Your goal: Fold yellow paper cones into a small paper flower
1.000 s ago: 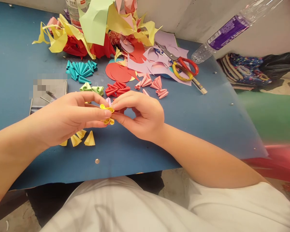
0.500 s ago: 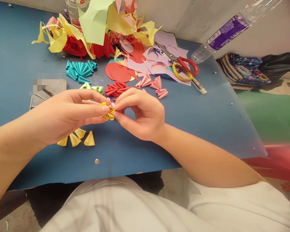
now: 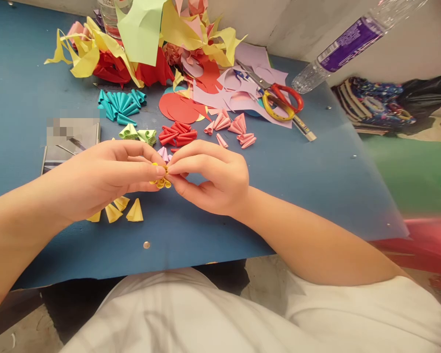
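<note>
- My left hand [image 3: 106, 176] comes in from the left, thumb pressed towards the fingers, pinching a yellow paper cluster [image 3: 162, 183] with curled ends.
- My right hand [image 3: 213, 176] meets it from the right; thumb and forefinger close on the cluster's right edge, though my fingertips hide exactly which curl they have.
- The cluster sits between my two hands, seemingly held up over the blue table [image 3: 206, 235], a little nearer than the lilac cones [image 3: 163, 153].
- Done, as I judge it: several curls already sit together in the cluster, but my fingers cover too much for a count.
- Also rolled, in groups by colour: teal cones [image 3: 120, 104] at far left, green rolls [image 3: 137, 133] nearer, red cones [image 3: 178, 133] to their right, and pink cones [image 3: 238, 123] further right.
- Left, by my reckoning: the pale yellow cones [image 3: 134, 211], near and to the left, lie loose, not joined to anything; one is partly behind my left hand.
- Flat red circles [image 3: 178, 108], beyond the red cones, are cut but not rolled.
- The scissors [image 3: 279, 100] lie at far right, untouched, beside a lilac sheet [image 3: 209, 95] with rounded cut-outs, so some cutting looks finished.
</note>
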Available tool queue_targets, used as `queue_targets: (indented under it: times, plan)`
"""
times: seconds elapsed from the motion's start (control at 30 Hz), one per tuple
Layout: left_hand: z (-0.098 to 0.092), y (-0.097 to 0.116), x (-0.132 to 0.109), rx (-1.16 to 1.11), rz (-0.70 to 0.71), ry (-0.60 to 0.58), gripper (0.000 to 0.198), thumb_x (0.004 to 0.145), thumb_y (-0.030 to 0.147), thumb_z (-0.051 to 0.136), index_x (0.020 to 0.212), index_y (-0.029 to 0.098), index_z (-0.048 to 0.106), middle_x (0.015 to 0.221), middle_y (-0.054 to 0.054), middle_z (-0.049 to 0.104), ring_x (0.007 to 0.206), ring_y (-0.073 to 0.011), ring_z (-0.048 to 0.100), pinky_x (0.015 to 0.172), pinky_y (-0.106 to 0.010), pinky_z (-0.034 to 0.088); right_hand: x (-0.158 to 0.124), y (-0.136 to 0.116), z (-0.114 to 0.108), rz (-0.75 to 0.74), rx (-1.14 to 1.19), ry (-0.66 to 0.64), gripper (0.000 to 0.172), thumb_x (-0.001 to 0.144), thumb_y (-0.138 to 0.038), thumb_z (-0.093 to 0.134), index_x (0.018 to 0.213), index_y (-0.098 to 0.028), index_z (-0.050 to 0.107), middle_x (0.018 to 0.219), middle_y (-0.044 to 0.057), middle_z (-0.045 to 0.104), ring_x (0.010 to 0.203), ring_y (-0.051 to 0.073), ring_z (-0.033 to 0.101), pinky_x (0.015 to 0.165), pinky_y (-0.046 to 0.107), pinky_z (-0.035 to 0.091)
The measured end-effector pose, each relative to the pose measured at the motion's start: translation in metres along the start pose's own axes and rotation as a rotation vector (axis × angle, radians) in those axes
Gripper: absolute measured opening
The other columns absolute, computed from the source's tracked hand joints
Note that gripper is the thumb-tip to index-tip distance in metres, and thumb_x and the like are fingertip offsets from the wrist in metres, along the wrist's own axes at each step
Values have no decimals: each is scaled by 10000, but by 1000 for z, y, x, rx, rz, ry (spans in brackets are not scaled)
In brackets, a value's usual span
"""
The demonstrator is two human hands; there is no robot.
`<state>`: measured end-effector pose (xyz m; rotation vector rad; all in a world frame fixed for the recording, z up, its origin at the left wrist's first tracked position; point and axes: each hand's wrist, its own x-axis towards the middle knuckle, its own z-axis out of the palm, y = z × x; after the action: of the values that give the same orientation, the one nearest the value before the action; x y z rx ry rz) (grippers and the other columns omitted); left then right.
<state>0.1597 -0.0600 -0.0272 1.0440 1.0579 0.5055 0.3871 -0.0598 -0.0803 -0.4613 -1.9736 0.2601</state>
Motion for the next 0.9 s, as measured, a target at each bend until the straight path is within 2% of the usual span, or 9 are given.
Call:
queue_targets:
  times: [0.13, 0.23, 0.4, 0.57, 0.67, 0.9]
  plan:
    - [-1, -1, 0, 0, 20, -8, 252, 763, 405, 962, 883, 237, 819, 912, -40, 772, 949, -230, 724, 949, -370, 615, -1, 0, 0, 83, 97, 0, 84, 1004, -210, 753, 947, -169, 709, 878, 26, 780, 841, 126, 756, 769, 264, 656]
    - [0, 0, 1, -20, 33, -8, 254, 775, 406, 961, 915, 238, 832, 926, -43, 780, 943, -228, 736, 919, -355, 622, 0, 2, -1, 132, 200, -36, 105, 1030, -238, 727, 963, -157, 719, 905, 37, 777, 881, 127, 752, 795, 273, 650]
    - [0, 3, 0, -97, 49, 23, 268, 790, 324, 967, 953, 219, 783, 915, -17, 762, 869, -182, 732, 834, -311, 620, -2, 7, 0, 75, 193, -39, 334, 926, -432, 871, 1054, -172, 704, 975, 36, 769, 865, 126, 725, 685, 237, 622]
    - [-1, 0, 1, -58, 39, 23, 305, 802, 417, 972, 897, 204, 774, 888, -28, 731, 903, -186, 728, 846, -302, 620, -3, 3, 2, 18, 39, -3, 155, 959, -210, 830, 1038, -179, 701, 969, 39, 790, 886, 130, 762, 778, 251, 670]
    - [-2, -2, 2, -59, 36, 19, 295, 814, 446, 963, 934, 234, 798, 934, -22, 740, 907, -168, 717, 837, -269, 621, -1, -2, 1, -10, -19, -5, 104, 984, -169, 777, 1034, -203, 693, 976, 32, 802, 907, 143, 789, 833, 276, 702]
    - [-1, 0, 2, -71, 44, 18, 284, 774, 397, 977, 948, 263, 798, 958, -15, 763, 929, -188, 738, 819, -263, 629, -2, -5, 0, 43, -57, 22, 147, 990, -157, 748, 1088, -227, 663, 943, -3, 786, 790, 102, 745, 710, 224, 687]
